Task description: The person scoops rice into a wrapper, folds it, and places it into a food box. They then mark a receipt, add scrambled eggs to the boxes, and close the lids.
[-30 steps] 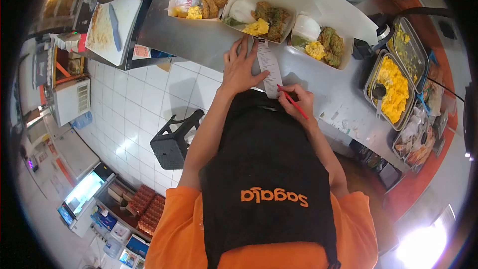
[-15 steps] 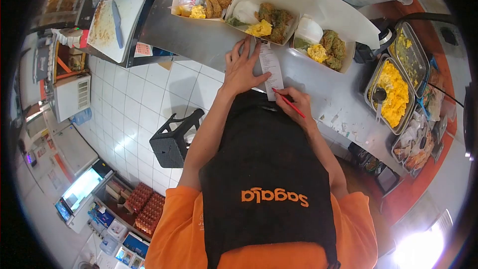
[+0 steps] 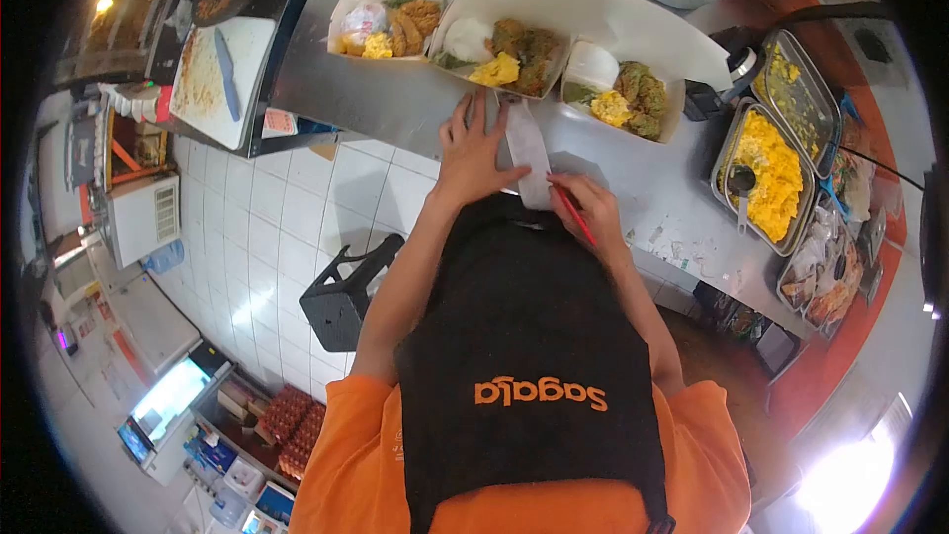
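A person's right hand (image 3: 599, 206) grips a red pen (image 3: 576, 217) at a paper slip (image 3: 528, 145) on a metal counter (image 3: 371, 104). The left hand (image 3: 473, 158) lies flat, fingers spread, thumb at the slip, near three open food boxes (image 3: 672, 40).

White tiled floor (image 3: 222, 222), patch of glare (image 3: 255, 305) on it. Black stool (image 3: 331, 321) standing on floor near grey metal tabletop (image 3: 341, 104). Lit screen (image 3: 170, 398) at lower left. Glaring white light (image 3: 845, 485) at lower right; small warm light (image 3: 105, 2) at upper left.
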{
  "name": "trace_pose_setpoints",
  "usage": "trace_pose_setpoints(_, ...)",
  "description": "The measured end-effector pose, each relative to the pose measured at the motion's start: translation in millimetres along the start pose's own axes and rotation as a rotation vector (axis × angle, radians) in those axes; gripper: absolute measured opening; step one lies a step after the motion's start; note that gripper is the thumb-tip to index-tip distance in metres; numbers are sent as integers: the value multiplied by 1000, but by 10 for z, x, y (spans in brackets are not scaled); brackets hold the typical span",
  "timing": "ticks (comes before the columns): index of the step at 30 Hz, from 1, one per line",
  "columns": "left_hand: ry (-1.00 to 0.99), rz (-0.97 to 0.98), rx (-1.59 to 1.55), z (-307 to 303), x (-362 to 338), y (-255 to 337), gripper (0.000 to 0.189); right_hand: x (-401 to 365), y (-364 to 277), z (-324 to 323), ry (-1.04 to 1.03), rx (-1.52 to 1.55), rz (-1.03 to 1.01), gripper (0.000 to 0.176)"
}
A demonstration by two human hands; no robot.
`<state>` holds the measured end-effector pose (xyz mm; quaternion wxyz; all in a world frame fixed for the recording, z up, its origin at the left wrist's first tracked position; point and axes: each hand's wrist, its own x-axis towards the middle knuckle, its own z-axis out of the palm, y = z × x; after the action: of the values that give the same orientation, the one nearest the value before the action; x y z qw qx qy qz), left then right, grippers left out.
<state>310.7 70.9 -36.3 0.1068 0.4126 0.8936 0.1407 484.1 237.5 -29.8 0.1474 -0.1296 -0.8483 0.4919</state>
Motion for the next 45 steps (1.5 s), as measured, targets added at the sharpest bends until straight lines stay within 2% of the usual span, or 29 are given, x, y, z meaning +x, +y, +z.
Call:
trace_pose_setpoints(1,-42,10,40,-30,-36,87,103,-3,-49,-63,51,13,22,15)
trace_pose_setpoints(4,-112,163,6,85,-153,441,104,-24,-135,-427,1,-305,38,14)
trace_pose_setpoints(7,-196,410,-33,285,-57,761,103,-147,-212,-792,-93,-486,309,17)
trace_pose_setpoints(10,-176,532,-128,434,196,1144,105,-349,-118,-1111,-81,-496,526,26)
trace_pose_setpoints(13,-138,580,-105,641,505,1549,110,-530,110,-1281,-2,-338,664,30)
trace_pose_setpoints(14,-120,552,-120,686,572,1695,111,-637,315,-1243,97,-315,630,34)
trace_pose_setpoints(17,-89,535,-183,762,674,1884,109,-679,593,-1221,244,-329,613,32)
trace_pose_setpoints(18,25,558,-250,744,663,1885,94,-643,609,-1242,278,-344,616,31)
trace_pose_setpoints(21,190,576,-355,723,468,1514,69,-526,604,-1300,354,-429,625,30)
trace_pose_setpoints(23,413,499,-238,470,358,1038,44,-449,524,-1348,354,-546,619,30)
trace_pose_setpoints(25,501,140,-210,180,349,524,44,-375,461,-1337,463,-515,466,30)
trace_pose_setpoints(27,656,21,96,-214,382,236,40,-212,348,-1317,516,-420,387,31)
trace_pose_setpoints(30,633,-12,-40,-151,551,-244,39,248,192,-1361,508,-219,420,32)
trace_pose_setpoints(33,648,5,-156,-37,755,-393,38,705,365,-1332,423,-351,437,29)
trace_pose_setpoints(36,701,-36,-179,1,935,-388,37,756,554,-1257,333,-431,383,27)
trace_pose_setpoints(39,731,-42,-174,-67,1073,-344,36,594,499,-1155,434,-423,399,25)
trace_pose_setpoints(45,773,-63,-146,-102,1314,-466,34,468,521,-1112,459,-479,503,15)
